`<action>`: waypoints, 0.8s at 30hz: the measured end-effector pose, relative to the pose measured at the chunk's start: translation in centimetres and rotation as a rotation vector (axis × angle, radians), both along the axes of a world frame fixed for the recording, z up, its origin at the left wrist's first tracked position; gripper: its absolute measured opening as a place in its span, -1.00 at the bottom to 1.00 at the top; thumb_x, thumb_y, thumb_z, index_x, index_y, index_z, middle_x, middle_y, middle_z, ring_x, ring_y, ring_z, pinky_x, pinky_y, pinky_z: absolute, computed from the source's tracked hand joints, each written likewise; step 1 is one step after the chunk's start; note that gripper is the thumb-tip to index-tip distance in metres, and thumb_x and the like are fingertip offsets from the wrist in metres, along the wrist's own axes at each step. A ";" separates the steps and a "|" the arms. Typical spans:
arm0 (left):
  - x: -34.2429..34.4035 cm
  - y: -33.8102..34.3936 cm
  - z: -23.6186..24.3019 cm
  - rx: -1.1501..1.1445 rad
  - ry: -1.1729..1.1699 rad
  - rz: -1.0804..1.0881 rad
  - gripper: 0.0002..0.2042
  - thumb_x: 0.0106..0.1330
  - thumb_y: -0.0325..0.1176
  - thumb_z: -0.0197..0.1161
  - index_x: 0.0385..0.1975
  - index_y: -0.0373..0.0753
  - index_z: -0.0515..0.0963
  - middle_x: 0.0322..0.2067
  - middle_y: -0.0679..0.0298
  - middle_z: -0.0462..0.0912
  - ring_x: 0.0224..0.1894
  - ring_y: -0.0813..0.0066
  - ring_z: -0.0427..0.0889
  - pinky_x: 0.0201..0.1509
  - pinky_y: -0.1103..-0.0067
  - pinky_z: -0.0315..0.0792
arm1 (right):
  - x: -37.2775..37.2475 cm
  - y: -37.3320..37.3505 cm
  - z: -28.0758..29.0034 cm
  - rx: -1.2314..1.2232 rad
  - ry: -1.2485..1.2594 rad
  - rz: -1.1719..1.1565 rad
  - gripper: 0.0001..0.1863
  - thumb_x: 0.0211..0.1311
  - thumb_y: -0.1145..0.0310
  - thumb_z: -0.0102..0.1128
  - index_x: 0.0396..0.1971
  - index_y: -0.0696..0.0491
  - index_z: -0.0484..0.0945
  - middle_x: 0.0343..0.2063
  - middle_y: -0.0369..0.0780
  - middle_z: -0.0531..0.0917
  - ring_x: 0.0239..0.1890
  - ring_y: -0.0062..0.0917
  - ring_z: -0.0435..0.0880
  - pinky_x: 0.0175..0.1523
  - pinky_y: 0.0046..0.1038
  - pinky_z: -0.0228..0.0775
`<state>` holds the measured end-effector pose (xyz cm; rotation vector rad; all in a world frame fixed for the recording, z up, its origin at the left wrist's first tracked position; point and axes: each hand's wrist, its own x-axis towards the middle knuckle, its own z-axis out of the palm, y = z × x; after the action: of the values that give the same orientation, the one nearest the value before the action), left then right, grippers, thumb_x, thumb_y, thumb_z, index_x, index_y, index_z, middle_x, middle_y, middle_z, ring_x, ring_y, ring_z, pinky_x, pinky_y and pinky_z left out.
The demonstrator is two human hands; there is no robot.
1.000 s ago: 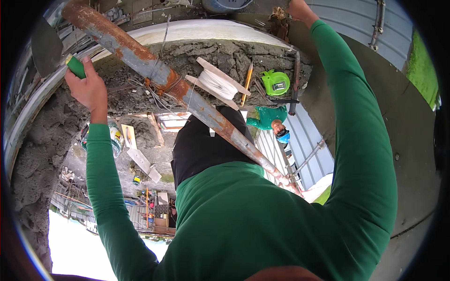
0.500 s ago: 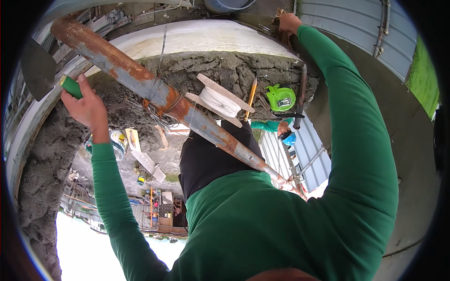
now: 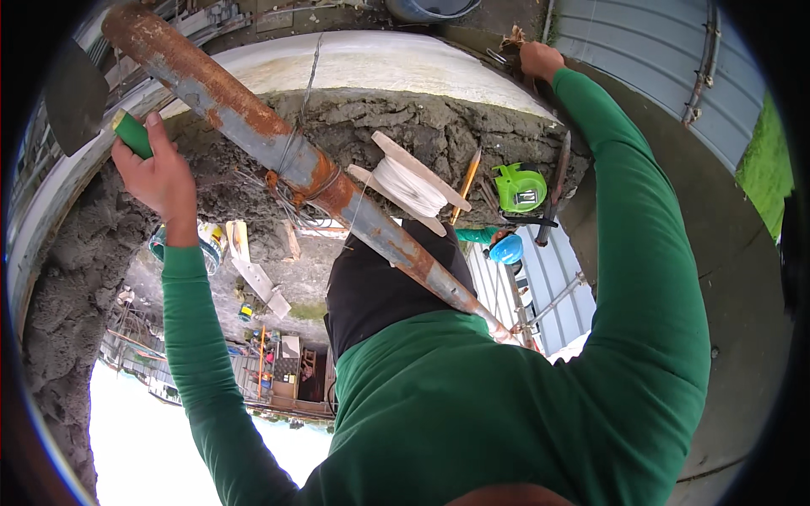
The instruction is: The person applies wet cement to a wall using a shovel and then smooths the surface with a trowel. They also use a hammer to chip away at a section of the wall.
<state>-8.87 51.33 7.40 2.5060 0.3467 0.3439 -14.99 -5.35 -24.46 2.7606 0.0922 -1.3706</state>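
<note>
My left hand [image 3: 160,173] grips the green handle [image 3: 132,132] of a trowel with a dark blade [image 3: 74,105]. My right hand [image 3: 542,61] is curled at the top right beside a frayed brown object and a thin metal piece; what it grips is unclear. A rusty pipe [image 3: 228,114] with wire tied round it slants between my arms. On the rough mortar ledge [image 3: 354,122] lie a spool of white string [image 3: 409,184], a yellow pencil [image 3: 469,181], a bright green tape measure [image 3: 518,185] and a dark stake [image 3: 558,181].
Below the ledge a co-worker in a blue helmet [image 3: 506,250] stands among scaffold poles. Buckets [image 3: 211,257] and boards [image 3: 261,282] lie lower left. A blue tub [image 3: 430,10] is beyond the ledge, corrugated sheeting [image 3: 633,42] at upper right.
The view has shifted, moving the scene lower in the picture. My right hand has moved a little left beside the brown object. The co-worker's head has tilted, showing more of the helmet's top.
</note>
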 end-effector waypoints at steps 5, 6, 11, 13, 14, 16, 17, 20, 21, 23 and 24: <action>0.0 -0.1 -0.2 -0.003 -0.018 0.005 -0.58 0.41 -0.16 0.39 0.06 -0.36 0.52 -0.20 0.24 0.64 -0.36 0.62 0.58 -0.35 0.61 0.54 | -0.5 0.2 0.7 0.021 -0.027 0.010 -0.69 0.17 0.37 0.13 -0.15 0.09 0.75 -0.10 0.00 0.76 -0.02 -0.04 0.76 0.07 -0.06 0.62; 0.0 -0.1 -0.2 -0.014 -0.010 0.004 -0.57 0.41 -0.16 0.39 0.08 -0.36 0.52 -0.20 0.24 0.64 -0.36 0.62 0.58 -0.34 0.62 0.54 | -0.6 0.2 0.6 0.024 -0.020 0.003 -0.69 0.18 0.37 0.12 -0.15 0.10 0.75 -0.11 0.00 0.76 -0.02 -0.03 0.76 0.07 -0.06 0.62; -0.4 0.3 0.0 0.003 0.060 0.028 -0.52 0.40 -0.16 0.40 0.14 -0.37 0.49 -0.18 0.26 0.65 -0.36 0.61 0.59 -0.32 0.62 0.55 | -1.1 0.1 -0.3 0.065 -0.042 -0.083 -0.69 0.17 0.39 0.11 -0.18 0.16 0.73 -0.12 0.06 0.75 -0.03 0.00 0.75 0.07 -0.03 0.61; -0.4 0.5 0.0 -0.007 0.074 0.022 -0.51 0.40 -0.15 0.41 0.13 -0.38 0.49 -0.20 0.25 0.64 -0.37 0.61 0.58 -0.33 0.62 0.54 | -0.6 0.1 -1.3 0.062 -0.070 -0.128 -0.69 0.17 0.39 0.10 -0.18 0.17 0.73 -0.12 0.07 0.75 -0.03 0.00 0.75 0.07 -0.04 0.61; -0.3 0.5 0.0 -0.012 0.081 0.020 -0.51 0.40 -0.14 0.41 0.13 -0.39 0.49 -0.20 0.25 0.64 -0.37 0.61 0.57 -0.34 0.62 0.53 | -0.6 0.1 -1.7 0.038 -0.080 -0.151 -0.69 0.20 0.38 0.08 -0.18 0.16 0.74 -0.11 0.06 0.75 -0.02 -0.01 0.75 0.06 -0.06 0.61; -0.1 0.3 -0.1 0.020 0.065 0.015 -0.51 0.39 -0.14 0.41 0.12 -0.38 0.50 -0.22 0.25 0.63 -0.40 0.62 0.56 -0.36 0.62 0.50 | -0.5 0.8 -1.9 0.029 -0.088 -0.179 -0.69 0.22 0.38 0.07 -0.18 0.15 0.74 -0.10 0.05 0.75 -0.03 -0.02 0.76 0.05 -0.08 0.62; 0.1 0.3 -0.1 0.036 0.058 0.012 -0.52 0.39 -0.14 0.41 0.12 -0.38 0.51 -0.22 0.26 0.63 -0.41 0.63 0.55 -0.37 0.62 0.48 | -0.1 0.9 -1.9 0.039 -0.090 -0.181 -0.69 0.22 0.38 0.07 -0.19 0.15 0.74 -0.11 0.05 0.75 -0.04 -0.03 0.76 0.05 -0.08 0.62; -0.2 0.6 -0.4 0.003 0.056 0.002 -0.52 0.39 -0.13 0.41 0.10 -0.37 0.52 -0.26 0.24 0.65 -0.43 0.62 0.56 -0.37 0.59 0.48 | 0.0 0.5 -1.3 0.031 -0.044 -0.080 -0.71 0.21 0.40 0.09 -0.19 0.16 0.74 -0.13 0.06 0.75 -0.06 -0.04 0.77 0.04 -0.09 0.63; -0.1 0.6 -0.3 0.017 0.062 0.003 -0.52 0.39 -0.12 0.41 0.10 -0.37 0.52 -0.27 0.23 0.65 -0.43 0.60 0.56 -0.36 0.58 0.49 | 0.4 0.4 -1.3 0.032 -0.025 -0.033 -0.72 0.21 0.40 0.10 -0.20 0.16 0.74 -0.14 0.07 0.75 -0.07 -0.04 0.77 0.04 -0.08 0.63; 0.3 0.6 -0.1 0.044 0.074 0.006 -0.51 0.38 -0.11 0.41 0.10 -0.38 0.53 -0.31 0.21 0.66 -0.44 0.57 0.57 -0.34 0.56 0.50 | -0.1 -0.6 -1.9 0.053 -0.047 -0.017 -0.73 0.19 0.41 0.12 -0.20 0.16 0.74 -0.15 0.06 0.76 -0.08 -0.04 0.77 0.04 -0.08 0.63; 0.2 0.7 -0.2 0.055 0.066 -0.005 -0.51 0.38 -0.11 0.41 0.10 -0.38 0.53 -0.33 0.21 0.65 -0.44 0.56 0.57 -0.33 0.56 0.50 | -0.5 -0.4 -1.4 0.065 -0.049 -0.005 -0.73 0.19 0.41 0.13 -0.20 0.16 0.74 -0.16 0.05 0.76 -0.08 -0.04 0.77 0.04 -0.08 0.63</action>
<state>-8.71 52.06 7.22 2.5766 0.3619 0.2724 -15.44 -5.70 -25.88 2.8474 0.1298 -1.3242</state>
